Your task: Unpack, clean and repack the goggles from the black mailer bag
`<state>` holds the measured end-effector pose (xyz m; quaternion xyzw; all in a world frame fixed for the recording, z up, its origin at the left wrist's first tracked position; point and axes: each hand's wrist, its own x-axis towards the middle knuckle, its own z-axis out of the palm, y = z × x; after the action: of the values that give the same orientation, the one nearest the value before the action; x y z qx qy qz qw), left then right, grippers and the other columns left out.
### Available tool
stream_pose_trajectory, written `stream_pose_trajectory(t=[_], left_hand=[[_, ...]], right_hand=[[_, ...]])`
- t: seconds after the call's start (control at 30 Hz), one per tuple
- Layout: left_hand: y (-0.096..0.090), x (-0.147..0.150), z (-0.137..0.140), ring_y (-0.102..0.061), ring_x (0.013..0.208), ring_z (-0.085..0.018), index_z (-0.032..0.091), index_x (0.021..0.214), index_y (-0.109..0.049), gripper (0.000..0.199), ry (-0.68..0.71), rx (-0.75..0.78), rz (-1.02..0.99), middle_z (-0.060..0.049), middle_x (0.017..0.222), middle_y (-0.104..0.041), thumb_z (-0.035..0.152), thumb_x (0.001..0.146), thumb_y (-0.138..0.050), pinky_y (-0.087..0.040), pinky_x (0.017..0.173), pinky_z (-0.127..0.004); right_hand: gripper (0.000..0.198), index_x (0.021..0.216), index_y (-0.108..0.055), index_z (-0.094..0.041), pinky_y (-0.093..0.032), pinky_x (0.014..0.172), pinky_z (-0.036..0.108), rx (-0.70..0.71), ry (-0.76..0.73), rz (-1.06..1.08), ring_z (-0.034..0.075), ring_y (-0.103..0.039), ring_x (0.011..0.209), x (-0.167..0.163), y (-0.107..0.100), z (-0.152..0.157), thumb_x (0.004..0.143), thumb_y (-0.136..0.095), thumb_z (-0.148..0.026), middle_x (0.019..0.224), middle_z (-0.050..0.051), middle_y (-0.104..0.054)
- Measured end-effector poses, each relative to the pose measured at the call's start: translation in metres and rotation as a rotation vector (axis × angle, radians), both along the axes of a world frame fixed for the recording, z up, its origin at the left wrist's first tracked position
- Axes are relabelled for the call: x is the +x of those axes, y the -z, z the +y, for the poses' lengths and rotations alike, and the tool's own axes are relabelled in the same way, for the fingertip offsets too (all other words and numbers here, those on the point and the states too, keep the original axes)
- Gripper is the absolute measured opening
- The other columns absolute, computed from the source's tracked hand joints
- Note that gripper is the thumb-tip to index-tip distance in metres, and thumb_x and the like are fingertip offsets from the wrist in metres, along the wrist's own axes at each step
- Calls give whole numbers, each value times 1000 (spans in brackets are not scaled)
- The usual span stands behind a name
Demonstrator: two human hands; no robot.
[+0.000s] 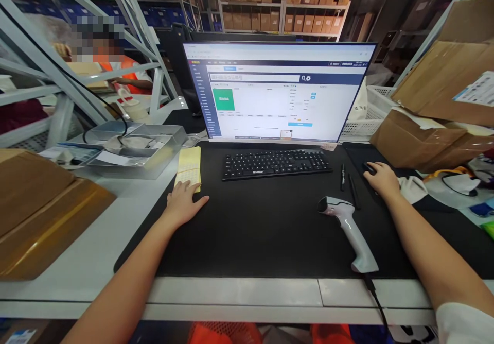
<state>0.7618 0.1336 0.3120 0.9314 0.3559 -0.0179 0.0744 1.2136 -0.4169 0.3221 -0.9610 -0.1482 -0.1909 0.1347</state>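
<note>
In the head view, the left grip (184,205) lies loose and spread — touching the near end of the yellow pad (188,159). The right grip (382,180) is curled over the mouse (369,168), grasping it. Left of that grip lie a pen (342,177) and, nearer, the scanner (350,229). Beyond and between both grips — the keyboard (276,163), then the monitor (254,99).

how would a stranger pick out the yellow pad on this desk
Find the large monitor, then the black keyboard in front of it. Left of that lies the yellow pad, with the left hand on its near end. Its yellow stands out from the black mat and grey tray.
</note>
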Motion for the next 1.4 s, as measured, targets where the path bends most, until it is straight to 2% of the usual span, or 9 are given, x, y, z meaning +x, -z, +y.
stream_pose_trajectory(t=[0.3, 0.57, 0.8, 1.0, 1.17, 1.4], left_hand=[[2, -2, 2, -27, 157, -38, 23, 153, -52, 70, 35, -19, -4, -16, 167, -35, 60, 94, -47, -31, 123, -57], [-3, -4, -4, -20, 160, -37, 25, 154, -51, 67, 18, -57, 15, -15, 170, -30, 58, 96, -46, -30, 122, -61], [-6, -5, -7, -18, 160, -38, 26, 153, -52, 67, 33, -89, 20, -15, 171, -27, 60, 95, -49, -28, 122, -64], [-13, -7, -13, -15, 161, -38, 27, 154, -51, 66, 16, -127, 18, -13, 173, -23, 59, 95, -49, -25, 124, -64], [-16, -8, -16, -11, 162, -37, 28, 155, -49, 66, 6, -165, 22, -12, 174, -20, 58, 96, -50, -21, 125, -64], [-17, -9, -12, -12, 162, -37, 28, 152, -52, 63, 7, -158, -61, -12, 172, -26, 56, 96, -53, -21, 126, -65]], right_hand=[[53, 138, -68, -16, -39, 115, 38, -33, 11, 42, 31, -53, 134, -2, -3, 0, 91, -57, -38, 149, 17, -54], [56, 142, -63, -11, -39, 112, 46, 1, 73, 42, 37, -51, 135, -1, -2, -5, 97, -53, -43, 150, 25, -51], [55, 135, -68, -15, -37, 119, 36, 22, -51, 1, 31, -48, 141, 0, -3, -1, 93, -55, -50, 145, 21, -54], [65, 128, -71, -18, -42, 114, 53, 46, 5, 7, 43, -51, 137, 2, 1, -7, 89, -47, -64, 142, 23, -56], [59, 131, -68, -31, -41, 115, 51, 80, -47, 41, 41, -48, 142, 13, 6, -10, 83, -48, -61, 141, 18, -55], [68, 131, -68, -24, -38, 118, 48, 67, -38, 21, 41, -49, 141, 13, 7, -10, 81, -44, -63, 134, 21, -57]])
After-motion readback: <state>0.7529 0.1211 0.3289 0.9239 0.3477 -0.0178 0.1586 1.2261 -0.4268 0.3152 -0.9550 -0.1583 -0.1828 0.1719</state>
